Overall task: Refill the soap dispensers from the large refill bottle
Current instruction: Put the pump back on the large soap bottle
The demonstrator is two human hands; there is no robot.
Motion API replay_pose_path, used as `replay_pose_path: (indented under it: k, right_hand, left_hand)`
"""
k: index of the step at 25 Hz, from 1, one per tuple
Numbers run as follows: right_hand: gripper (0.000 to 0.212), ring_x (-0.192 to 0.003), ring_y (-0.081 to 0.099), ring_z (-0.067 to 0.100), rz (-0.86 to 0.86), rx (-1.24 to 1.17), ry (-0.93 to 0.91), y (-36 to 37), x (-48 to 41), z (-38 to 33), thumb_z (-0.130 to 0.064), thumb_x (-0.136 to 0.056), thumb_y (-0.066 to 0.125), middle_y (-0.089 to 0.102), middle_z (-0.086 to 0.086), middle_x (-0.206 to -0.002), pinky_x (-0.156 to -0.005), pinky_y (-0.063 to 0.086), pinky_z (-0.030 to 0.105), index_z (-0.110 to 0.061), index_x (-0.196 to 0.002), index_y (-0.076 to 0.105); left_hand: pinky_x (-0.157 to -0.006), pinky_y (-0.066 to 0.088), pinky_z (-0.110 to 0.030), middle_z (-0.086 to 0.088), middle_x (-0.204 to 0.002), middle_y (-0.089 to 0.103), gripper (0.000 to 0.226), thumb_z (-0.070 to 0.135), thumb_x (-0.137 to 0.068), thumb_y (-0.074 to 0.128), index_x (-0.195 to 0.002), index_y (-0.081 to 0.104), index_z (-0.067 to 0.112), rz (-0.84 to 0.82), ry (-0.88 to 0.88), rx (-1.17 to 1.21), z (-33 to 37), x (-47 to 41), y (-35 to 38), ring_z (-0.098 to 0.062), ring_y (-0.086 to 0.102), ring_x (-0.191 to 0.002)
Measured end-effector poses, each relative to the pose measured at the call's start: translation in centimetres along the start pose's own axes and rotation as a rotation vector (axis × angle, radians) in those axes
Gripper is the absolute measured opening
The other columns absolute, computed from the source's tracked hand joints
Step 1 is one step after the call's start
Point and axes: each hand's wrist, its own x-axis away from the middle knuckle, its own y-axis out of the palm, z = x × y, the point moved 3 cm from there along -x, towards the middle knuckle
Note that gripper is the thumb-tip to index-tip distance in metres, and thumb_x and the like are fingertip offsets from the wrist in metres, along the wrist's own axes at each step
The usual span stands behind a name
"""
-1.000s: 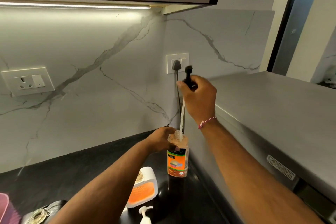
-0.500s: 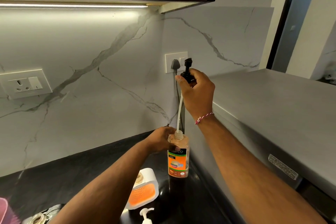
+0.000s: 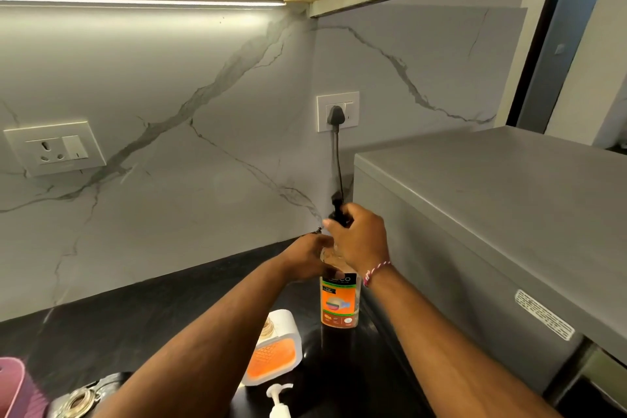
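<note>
A clear soap dispenser bottle [image 3: 339, 305] with orange liquid and an orange label stands upright on the black counter [image 3: 152, 316]. My left hand [image 3: 307, 261] grips its neck from the left. My right hand [image 3: 361, 241] is closed on the black pump head [image 3: 337, 210] right above the bottle's mouth; the dip tube is hidden inside the bottle and behind my fingers. A white dispenser [image 3: 276, 346] with an orange front and an uncapped mouth lies tilted in front of the bottle. A loose white pump [image 3: 280, 399] lies near the bottom edge.
A grey appliance [image 3: 492, 214] stands immediately right of the bottle. A dark plug and cable [image 3: 336, 119] hang from the wall socket behind my hands. A pink object [image 3: 15, 387] and a metal-lidded item [image 3: 79, 400] sit at the lower left.
My right hand has lowered the black pump, sliding its white tube down into the bottle until the head sits at the mouth. My left hand kept hold of the neck.
</note>
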Motion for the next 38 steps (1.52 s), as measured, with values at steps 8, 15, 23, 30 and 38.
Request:
replay_pose_path:
  k: [8,15,23,30,38]
  right_hand:
    - [0.025,-0.083,0.057,0.008,-0.186,0.067,0.091,-0.2,1.5,2.8,-0.035,-0.082,0.070,0.063,-0.005,-0.091,-0.062,0.040,0.009,-0.019,-0.099,0.063]
    - [0.048,-0.098,0.056,0.014,-0.210,-0.107,0.131,-0.2,1.8,4.0,-0.023,-0.074,0.078,0.056,-0.005,-0.100,-0.072,0.045,0.012,-0.021,-0.115,0.054]
    - [0.077,-0.104,0.052,0.010,-0.175,-0.221,0.133,0.5,2.6,4.5,-0.024,-0.075,0.078,0.054,-0.007,-0.112,-0.076,0.044,0.012,-0.027,-0.138,0.035]
    - [0.060,-0.100,0.054,0.016,-0.089,-0.242,0.126,1.0,3.2,4.3,-0.018,-0.075,0.077,0.053,-0.003,-0.105,-0.072,0.049,0.014,-0.034,-0.120,0.041]
    - [0.062,-0.100,0.055,0.018,-0.001,-0.164,0.108,1.3,3.9,3.6,-0.029,-0.073,0.079,0.053,-0.007,-0.100,-0.081,0.049,0.025,-0.030,-0.125,0.044]
  left_hand:
    - [-0.091,0.047,-0.027,-0.003,-0.113,0.064,0.039,0.019,-0.081,0.076,-0.115,0.059,0.015,-0.028,0.016,-0.013,0.0,-0.5,-0.2,-0.017,0.060,-0.105]
    - [-0.102,0.047,-0.041,0.003,-0.119,0.062,0.053,0.035,-0.077,0.077,-0.124,0.055,0.024,-0.010,-0.016,-0.005,-1.4,-0.7,0.6,-0.017,0.058,-0.112]
    - [-0.098,0.049,-0.034,0.003,-0.116,0.063,0.044,0.034,-0.079,0.077,-0.118,0.059,0.024,0.054,-0.005,0.030,-0.9,0.3,1.0,-0.014,0.060,-0.109]
    - [-0.100,0.049,-0.039,0.001,-0.113,0.064,0.037,0.028,-0.080,0.076,-0.112,0.059,0.021,0.083,0.008,0.007,-0.4,1.3,1.0,-0.017,0.061,-0.107]
    - [-0.100,0.049,-0.038,-0.004,-0.115,0.065,0.035,0.021,-0.084,0.072,-0.116,0.060,0.016,0.106,0.014,0.030,0.3,2.1,1.2,-0.018,0.061,-0.108]
